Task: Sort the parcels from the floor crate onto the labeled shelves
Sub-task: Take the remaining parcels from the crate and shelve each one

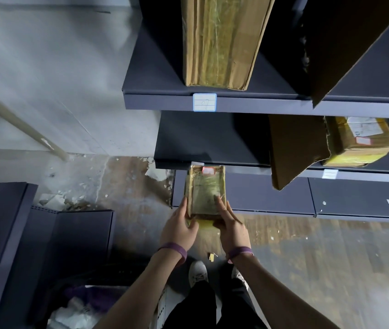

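Left hand (178, 230), right hand (232, 230): both ungloved. Forearms bare right to frame edge. Left wristband (174, 249): purple, flat, snug, stretchy-looking strip. Right wristband (239, 252): same purple, same width. Trousers (198, 302): black, plain, loose on both legs. Left shoe (197, 273): greyish-white low trainer, rounded toe, laces across top. Right shoe (237, 275): same pale colour, laces showing, rest hidden behind right forearm.

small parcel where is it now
The small parcel is mid-frame in the head view, held by the left hand and right hand, just before the lower shelf.
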A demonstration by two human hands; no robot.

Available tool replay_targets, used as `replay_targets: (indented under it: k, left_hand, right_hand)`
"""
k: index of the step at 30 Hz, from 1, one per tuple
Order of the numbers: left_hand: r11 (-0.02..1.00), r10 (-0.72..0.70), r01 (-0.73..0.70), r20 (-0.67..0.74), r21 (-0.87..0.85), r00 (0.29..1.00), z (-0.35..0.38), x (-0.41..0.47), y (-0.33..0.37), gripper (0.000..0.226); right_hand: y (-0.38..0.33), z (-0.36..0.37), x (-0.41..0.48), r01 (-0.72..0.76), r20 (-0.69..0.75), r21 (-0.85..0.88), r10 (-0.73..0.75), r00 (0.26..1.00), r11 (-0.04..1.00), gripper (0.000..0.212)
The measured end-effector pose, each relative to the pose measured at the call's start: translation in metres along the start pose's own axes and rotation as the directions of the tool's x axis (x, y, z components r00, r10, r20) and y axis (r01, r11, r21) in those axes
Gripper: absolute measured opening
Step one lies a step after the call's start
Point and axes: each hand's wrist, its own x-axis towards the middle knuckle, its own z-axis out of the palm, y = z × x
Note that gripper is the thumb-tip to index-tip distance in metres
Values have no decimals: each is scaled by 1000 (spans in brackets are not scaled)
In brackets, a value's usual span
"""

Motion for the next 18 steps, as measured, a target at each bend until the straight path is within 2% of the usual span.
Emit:
replay_targets:
  k: [5,12,18]
  left_hand:
    - [991,136,-137,-119,-4,984,-22,44,28,67]
    - [986,151,-146,-49,86,987,-24,91,36,75]
    - [986,150,-147,-26,72,988,-11,98,36,75]
  right_hand:
    - [-24,-19,47,70,-101,7,-69,993,998,85]
    - [-25,-33,95,66,-100,-38,-70,993,997,82]
    - [-12,-32,100,68,-101,-82,-76,992,994,84]
